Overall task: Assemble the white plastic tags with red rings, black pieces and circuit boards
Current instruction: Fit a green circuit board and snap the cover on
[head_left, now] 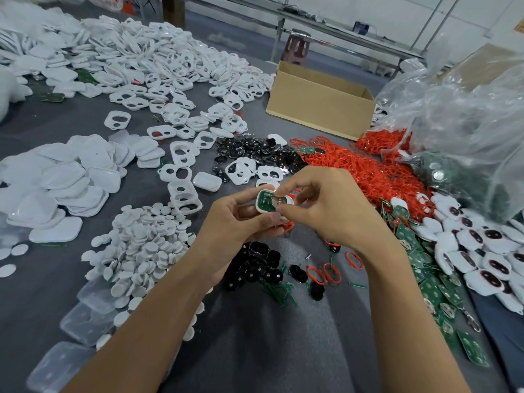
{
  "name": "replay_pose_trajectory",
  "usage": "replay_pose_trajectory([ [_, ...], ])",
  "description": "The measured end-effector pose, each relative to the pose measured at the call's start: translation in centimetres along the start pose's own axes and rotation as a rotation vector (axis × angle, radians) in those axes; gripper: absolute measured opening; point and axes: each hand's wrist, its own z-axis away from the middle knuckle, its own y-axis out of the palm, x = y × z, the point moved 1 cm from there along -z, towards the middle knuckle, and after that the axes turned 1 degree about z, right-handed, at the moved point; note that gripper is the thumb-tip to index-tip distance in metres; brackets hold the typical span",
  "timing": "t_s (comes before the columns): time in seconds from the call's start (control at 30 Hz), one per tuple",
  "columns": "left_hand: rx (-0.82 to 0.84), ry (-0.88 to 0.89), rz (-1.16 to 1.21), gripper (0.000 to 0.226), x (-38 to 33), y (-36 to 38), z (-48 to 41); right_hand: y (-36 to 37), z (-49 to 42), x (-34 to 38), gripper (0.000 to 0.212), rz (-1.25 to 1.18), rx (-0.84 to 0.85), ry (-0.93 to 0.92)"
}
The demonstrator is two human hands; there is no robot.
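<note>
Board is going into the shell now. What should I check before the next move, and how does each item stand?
1. Grip: the left hand grips the white shell - ok.
2. Placement: the circuit board lies inside the shell - ok.
3. Seating: cannot tell; the right hand pinches the shell's right end and covers the board there.
4. Ring: cannot tell whether the red ring under the fingers is fitted to this tag.
5. Stock: black pieces lie under the left wrist, loose red rings beside the right forearm - ok.
</note>
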Motion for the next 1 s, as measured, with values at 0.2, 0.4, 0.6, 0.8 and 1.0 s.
replay_pose_trajectory([
  [0.2, 0.005, 0.000, -0.020, 0.060, 0.0, 0.0, 0.0, -0.2, 0.0, -0.1, 0.011, 0.008, 0.015, 0.035],
  [0.4, -0.037, -0.015, -0.031, 0.039, 0.0, 0.0, 0.0, 0.1, 0.0, -0.1, 0.011, 0.037, 0.022, 0.033],
  [0.6, -0.162, -0.032, -0.148, 0.019, 0.3, -0.2, -0.2, 1.3, -0.3, 0.1, 0.013, 0.079, 0.081, 0.026],
  [0.8, -0.264, -0.073, -0.159, 0.014, 0.5, -0.4, -0.3, 1.0, -1.4, 0.6, 0.005, 0.083, 0.129, 0.050],
  [1.0, -0.290, -0.041, -0.170, 0.017, 0.7, -1.0, -0.4, 4.9, -7.6, 5.0, 0.018, 0.167, 0.087, -0.044],
])
